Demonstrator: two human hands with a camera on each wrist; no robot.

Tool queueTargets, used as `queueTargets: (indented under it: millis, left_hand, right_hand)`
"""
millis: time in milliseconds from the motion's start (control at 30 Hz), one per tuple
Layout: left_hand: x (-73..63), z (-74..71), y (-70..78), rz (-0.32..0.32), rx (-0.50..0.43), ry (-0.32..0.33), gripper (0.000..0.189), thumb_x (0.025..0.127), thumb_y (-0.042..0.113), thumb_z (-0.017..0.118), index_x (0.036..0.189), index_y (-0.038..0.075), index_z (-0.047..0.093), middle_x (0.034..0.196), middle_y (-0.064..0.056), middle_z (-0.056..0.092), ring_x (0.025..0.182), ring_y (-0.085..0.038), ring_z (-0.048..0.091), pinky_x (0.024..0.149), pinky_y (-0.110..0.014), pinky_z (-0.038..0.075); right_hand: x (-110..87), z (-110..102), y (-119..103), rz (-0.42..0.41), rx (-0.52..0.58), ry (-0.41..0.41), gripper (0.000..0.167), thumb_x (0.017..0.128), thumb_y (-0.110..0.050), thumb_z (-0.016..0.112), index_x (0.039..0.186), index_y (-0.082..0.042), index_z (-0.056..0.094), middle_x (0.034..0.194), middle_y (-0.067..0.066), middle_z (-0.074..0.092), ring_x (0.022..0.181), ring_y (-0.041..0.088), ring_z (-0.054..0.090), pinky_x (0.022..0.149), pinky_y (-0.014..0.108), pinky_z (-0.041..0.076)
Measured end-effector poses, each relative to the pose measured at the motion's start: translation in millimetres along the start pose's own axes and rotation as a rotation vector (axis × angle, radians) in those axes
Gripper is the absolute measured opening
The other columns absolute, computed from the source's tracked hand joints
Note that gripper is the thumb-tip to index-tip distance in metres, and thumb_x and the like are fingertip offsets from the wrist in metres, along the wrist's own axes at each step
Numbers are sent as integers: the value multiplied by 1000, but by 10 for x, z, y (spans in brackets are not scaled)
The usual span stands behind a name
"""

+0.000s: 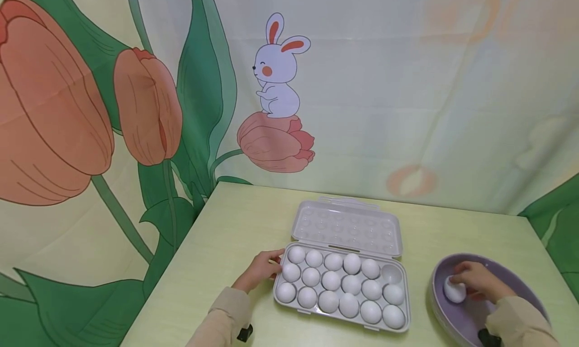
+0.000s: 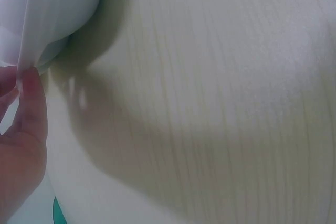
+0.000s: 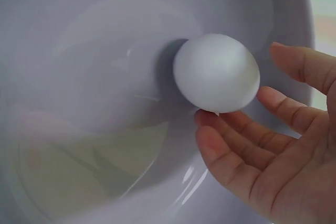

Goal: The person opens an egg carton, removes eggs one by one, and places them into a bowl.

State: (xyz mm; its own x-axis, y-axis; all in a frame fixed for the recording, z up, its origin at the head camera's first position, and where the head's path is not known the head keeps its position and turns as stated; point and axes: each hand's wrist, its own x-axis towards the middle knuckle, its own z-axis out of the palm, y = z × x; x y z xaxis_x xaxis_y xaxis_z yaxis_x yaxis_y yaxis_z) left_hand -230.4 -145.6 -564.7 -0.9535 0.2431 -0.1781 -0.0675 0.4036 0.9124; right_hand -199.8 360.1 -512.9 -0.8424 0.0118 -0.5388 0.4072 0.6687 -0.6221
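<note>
A white egg carton (image 1: 406,307) lies open on the table, its rows holding several white eggs (image 1: 331,280). The cup (image 1: 391,273) at its back right corner has no egg. My left hand (image 1: 263,265) pinches the carton's left rim (image 2: 29,35) between thumb and fingers. On the right stands a purple basin (image 1: 441,314) with a white egg (image 3: 217,73) inside. Around that egg spreads my right hand (image 3: 283,145), loosely bent. Some fingertips meet the egg's side and one digit stands apart from it, as the right wrist view shows.
Hinged back behind the carton is its dimpled lid (image 1: 347,226). The pale yellow table (image 1: 235,221) ends at a hanging cloth (image 1: 362,111) printed with tulips and a rabbit. Bare tabletop lies between carton and basin.
</note>
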Motion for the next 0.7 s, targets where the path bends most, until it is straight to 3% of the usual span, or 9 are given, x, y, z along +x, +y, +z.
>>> queueTargets:
  millis: [200, 700]
  left_hand:
    - [-1, -1, 10, 0, 0, 0, 55, 73, -5, 53, 128, -1, 44, 90, -15, 52, 70, -12, 50, 62, -33, 52]
    - [-15, 5, 24, -9, -2, 9, 55, 73, -4, 54, 128, 0, 45, 90, -14, 52, 71, -12, 50, 60, -30, 52]
  right_hand:
    - [-60, -83, 23, 9, 22, -29, 62, 79, -29, 58, 118, 12, 33, 104, 28, 51, 81, 26, 57, 64, 37, 47]
    - [-146, -175, 108, -9, 69, -31, 54, 81, -30, 56, 113, 9, 37, 89, 12, 55, 79, 22, 56, 63, 37, 47]
